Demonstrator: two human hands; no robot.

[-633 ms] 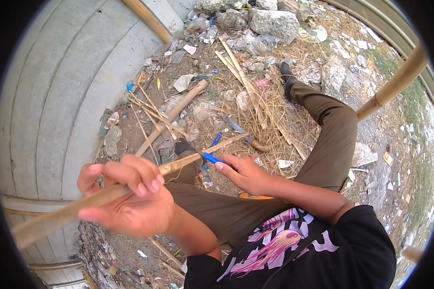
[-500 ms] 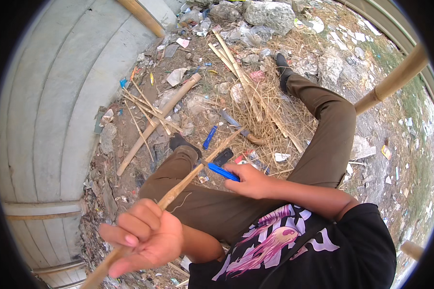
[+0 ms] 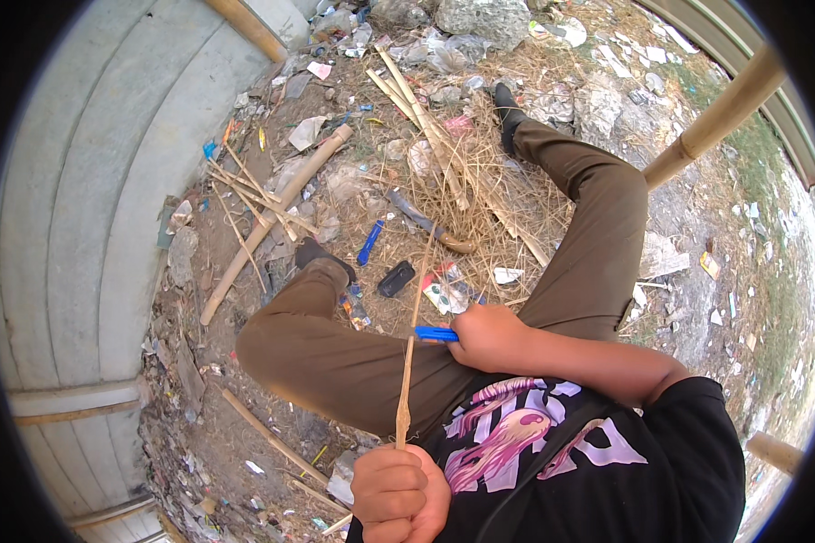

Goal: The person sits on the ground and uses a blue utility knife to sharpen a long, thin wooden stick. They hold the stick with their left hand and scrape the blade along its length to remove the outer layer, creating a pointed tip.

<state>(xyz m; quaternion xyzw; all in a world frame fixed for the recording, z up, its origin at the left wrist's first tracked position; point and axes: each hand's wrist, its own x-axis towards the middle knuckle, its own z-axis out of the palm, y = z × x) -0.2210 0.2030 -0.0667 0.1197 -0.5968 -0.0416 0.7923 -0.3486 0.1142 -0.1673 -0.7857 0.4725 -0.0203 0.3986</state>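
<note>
Gripping the strip [image 3: 406, 398], the left hand [image 3: 397, 493] is closed tight, probably to make it steady; the strip points away ahead of this hand. To its right, the right hand [image 3: 491, 338] is closed around the blue cutter [image 3: 437, 334], turned leftward, perhaps so the edge meets the strip. The cutter's blade is hard to see. The left fist hides part of the strip; its far tip blends with the knife [image 3: 412, 210] beyond both hands.

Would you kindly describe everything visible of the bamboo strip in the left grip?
The bamboo strip looks pale tan, slender and split, broader and rougher near the left grip, closed around it. It points away, leaning slightly right and narrowing; midway, the blue-handled tool touches or nearly touches it.
</note>
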